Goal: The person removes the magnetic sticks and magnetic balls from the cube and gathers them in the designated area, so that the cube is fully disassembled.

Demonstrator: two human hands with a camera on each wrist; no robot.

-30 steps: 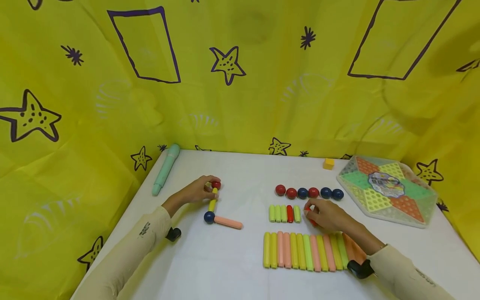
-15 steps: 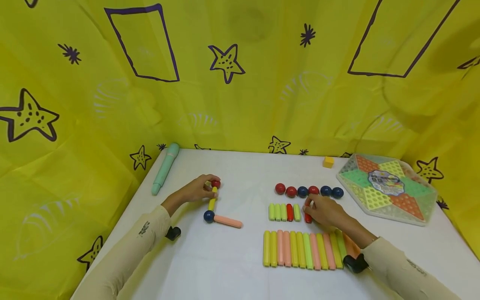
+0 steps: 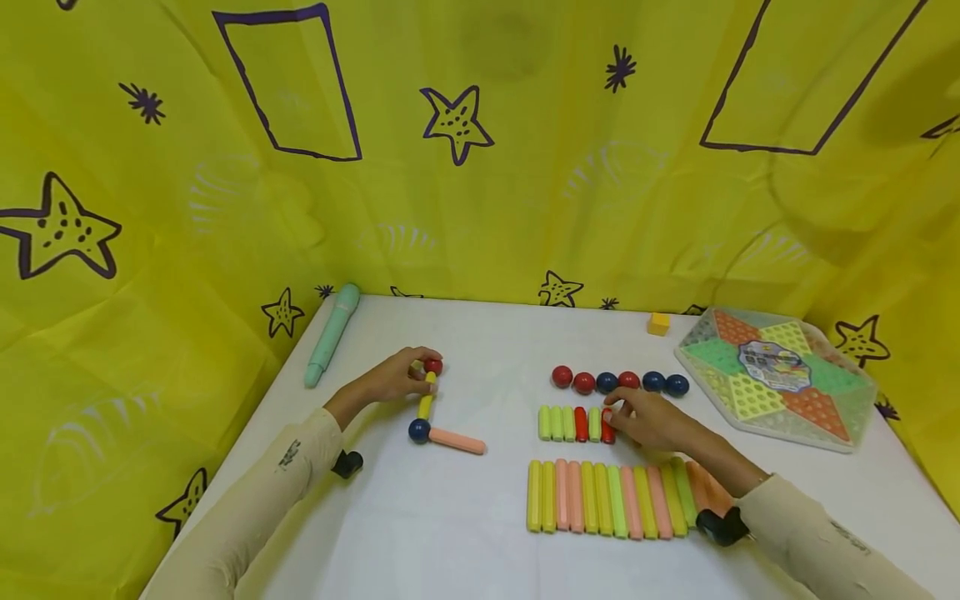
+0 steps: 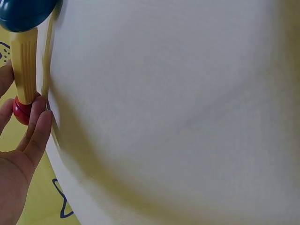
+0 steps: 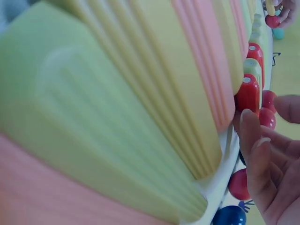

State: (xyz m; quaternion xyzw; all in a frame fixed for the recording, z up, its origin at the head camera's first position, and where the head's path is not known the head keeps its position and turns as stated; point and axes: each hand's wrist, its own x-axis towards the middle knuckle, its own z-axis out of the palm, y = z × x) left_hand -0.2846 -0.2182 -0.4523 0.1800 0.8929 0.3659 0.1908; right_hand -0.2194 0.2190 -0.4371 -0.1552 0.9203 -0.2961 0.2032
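Pinching a short red stick [image 3: 607,425] — right hand [image 3: 648,421]; left hand [image 3: 393,382] gripping a red ball [image 3: 432,366] — no legible writing.

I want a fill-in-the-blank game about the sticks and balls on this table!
1. The left hand touches a red ball at the top of a ____ stick.
2. The right hand touches a short ____ stick at the end of the short row.
3. The ball row behind the short sticks has ____ balls.
4. The hexagon board lies on the table's ____ side.

Missing words: yellow; red; six; right
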